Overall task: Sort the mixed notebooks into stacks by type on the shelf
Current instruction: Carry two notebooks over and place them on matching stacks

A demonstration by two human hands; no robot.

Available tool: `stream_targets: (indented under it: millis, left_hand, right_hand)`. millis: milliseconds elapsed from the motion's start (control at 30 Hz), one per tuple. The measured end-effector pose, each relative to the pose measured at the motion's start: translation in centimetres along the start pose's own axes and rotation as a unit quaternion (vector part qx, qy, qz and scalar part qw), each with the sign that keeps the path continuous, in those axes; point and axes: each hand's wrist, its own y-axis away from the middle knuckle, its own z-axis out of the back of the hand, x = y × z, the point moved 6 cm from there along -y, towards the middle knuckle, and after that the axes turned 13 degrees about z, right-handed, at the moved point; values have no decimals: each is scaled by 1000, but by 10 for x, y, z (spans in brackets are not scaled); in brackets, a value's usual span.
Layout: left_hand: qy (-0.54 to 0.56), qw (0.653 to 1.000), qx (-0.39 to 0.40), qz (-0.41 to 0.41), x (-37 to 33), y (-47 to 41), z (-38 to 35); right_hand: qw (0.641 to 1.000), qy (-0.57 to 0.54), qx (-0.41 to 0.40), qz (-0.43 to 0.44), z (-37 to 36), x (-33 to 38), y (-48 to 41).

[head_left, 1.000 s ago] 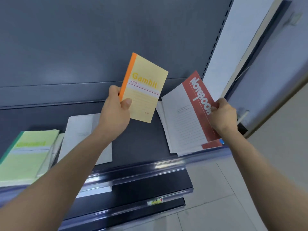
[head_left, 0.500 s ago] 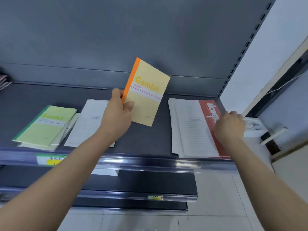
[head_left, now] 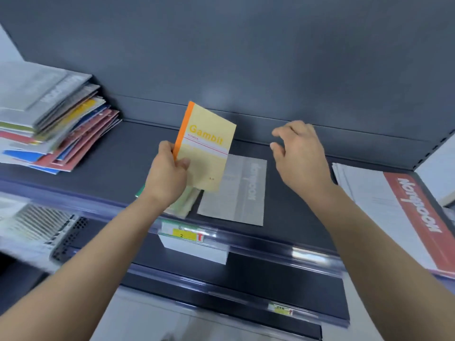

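One "Gambit" notebook (head_left: 208, 153) (yellow, orange-spined) is gripped by the left hand (head_left: 167, 179); the right hand (head_left: 301, 157) hovers relaxed.

green notebooks (head_left: 183, 205) mostly hidden behind left hand (head_left: 167, 178) — red-banded stack (head_left: 423, 225) cut off at right.

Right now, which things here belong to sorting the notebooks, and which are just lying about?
Job: yellow Gambit notebook in the left hand; mixed pile, left; green notebooks; grey notebook; red-banded stack, right.
Lying about: price tag; white box on the lower shelf; blurred slotted item, lower left.
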Motion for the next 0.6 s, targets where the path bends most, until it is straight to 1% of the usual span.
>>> stream_targets:
  millis: [100,200,300,400,467,533,600]
  left_hand:
    - [-41,997,29,60,35,-34,28]
    - [-94,988,88,90,62,-59,39]
    - [-126,977,144,94,78,-74,40]
    - [-153,968,171,97,88,-83,40]
    - [-205,958,178,90,91,-87,40]
    - [-273,940,188,75,93,-87,40]
    - [-304,929,200,70,96,-87,37]
  right_hand:
    - [1000,-15,19,-9,-20,41,-22]
    - [999,-13,24,-16,-36,78,-40]
    - [999,-17,32,-39,-47,104,-51]
    - [996,-13,52,-69,-53,117,-54]
    - [994,-3,61,-89,-53,120,-54]
    - [993,4,63,-98,-51,121,-56]
    - [993,7,65,-98,-52,123,-59]
